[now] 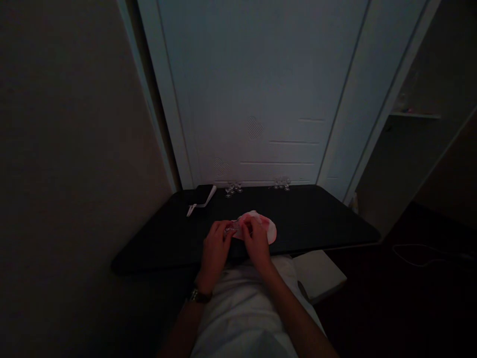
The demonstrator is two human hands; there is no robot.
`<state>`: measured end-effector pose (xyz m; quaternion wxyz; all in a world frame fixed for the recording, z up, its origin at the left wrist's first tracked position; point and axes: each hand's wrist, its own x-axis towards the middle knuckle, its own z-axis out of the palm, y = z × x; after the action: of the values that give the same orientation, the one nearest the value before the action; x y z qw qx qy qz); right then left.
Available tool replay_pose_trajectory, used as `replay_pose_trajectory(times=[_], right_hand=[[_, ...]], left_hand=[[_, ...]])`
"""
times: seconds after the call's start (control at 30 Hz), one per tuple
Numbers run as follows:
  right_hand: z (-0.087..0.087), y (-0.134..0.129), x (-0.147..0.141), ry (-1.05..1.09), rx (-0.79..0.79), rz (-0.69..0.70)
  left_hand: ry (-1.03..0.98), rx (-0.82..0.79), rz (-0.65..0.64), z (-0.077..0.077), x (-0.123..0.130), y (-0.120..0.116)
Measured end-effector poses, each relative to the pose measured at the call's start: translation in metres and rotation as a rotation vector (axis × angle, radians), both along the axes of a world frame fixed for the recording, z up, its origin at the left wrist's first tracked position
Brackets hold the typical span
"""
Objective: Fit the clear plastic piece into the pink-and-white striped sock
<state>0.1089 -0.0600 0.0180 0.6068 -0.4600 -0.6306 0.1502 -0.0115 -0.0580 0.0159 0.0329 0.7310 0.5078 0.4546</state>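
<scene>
Both hands are close together over the near edge of a dark table (309, 219). My left hand (217, 243) has its fingers bent around a small clear glass-like object (231, 227). Just right of it, my right hand (256, 241) pinches part of a pink and white cloth (272, 232), which spreads out behind and to the right of the fingers. The cloth reaches the clear object between the two hands. Dim light hides the finer detail at the fingertips.
Several small clear glasses (234, 188) stand at the table's back edge, with another group (282, 183) further right. A black item with a white edge (203, 197) lies back left. A pale panel (261, 89) rises behind. A white box-like object (319, 273) sits below the table's front edge.
</scene>
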Motion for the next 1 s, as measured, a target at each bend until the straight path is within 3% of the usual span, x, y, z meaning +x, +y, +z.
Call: replay_pose_trajectory(times=[1.0], right_hand=[[0.0013,-0.0007,-0.0004,0.024,0.025,0.009]], left_hand=[[0.027,-0.003,-0.035,-0.0016,-0.0009,0.0003]])
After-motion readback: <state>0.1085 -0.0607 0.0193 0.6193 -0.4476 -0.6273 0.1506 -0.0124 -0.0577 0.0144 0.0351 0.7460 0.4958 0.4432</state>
